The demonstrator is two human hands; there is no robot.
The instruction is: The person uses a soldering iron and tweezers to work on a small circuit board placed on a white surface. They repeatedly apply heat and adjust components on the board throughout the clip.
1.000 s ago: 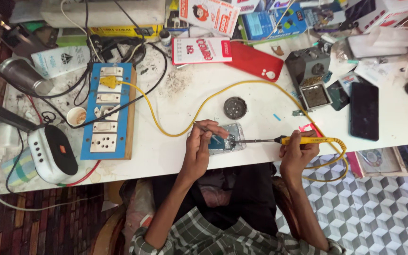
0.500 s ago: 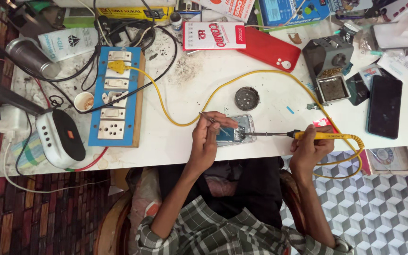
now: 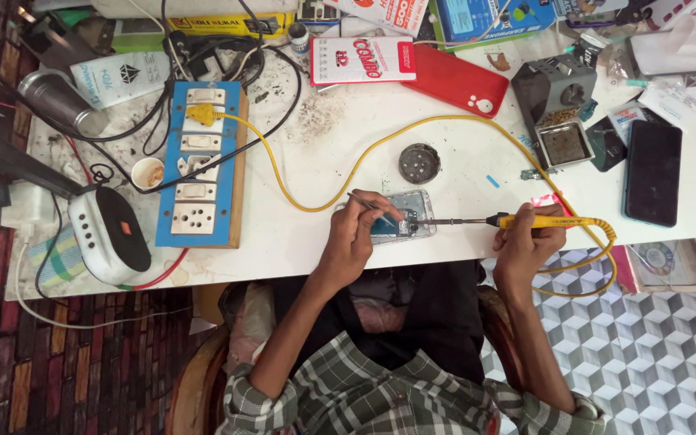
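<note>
— How many tools are out?

— Two. The right hand (image 3: 525, 242) is wrapped around a yellow soldering iron (image 3: 535, 220), its tip resting on the opened phone (image 3: 403, 216). The left hand (image 3: 356, 238) pinches thin tweezers (image 3: 370, 206) over the same phone, which lies near the front edge of the white table (image 3: 348, 145).

— Other phones?

— Two more: a red one (image 3: 457, 80) towards the back, and a black one (image 3: 652, 171) at the right, near the edge.

— Any room to move?

— Little. There is a bare strip between the blue socket board (image 3: 200, 165) and the phone, crossed by the yellow cord (image 3: 340, 173), which loops off the table edge by the right wrist. A round dark tin (image 3: 419, 163) sits just behind the phone.

— Packages?

— A flat red and white box (image 3: 362, 60) beside the red phone, a blue box (image 3: 485, 18) along the back, and a long yellow carton (image 3: 219, 26) behind the socket board. A white speaker (image 3: 109, 236) with a black face sits at the left front corner.
</note>
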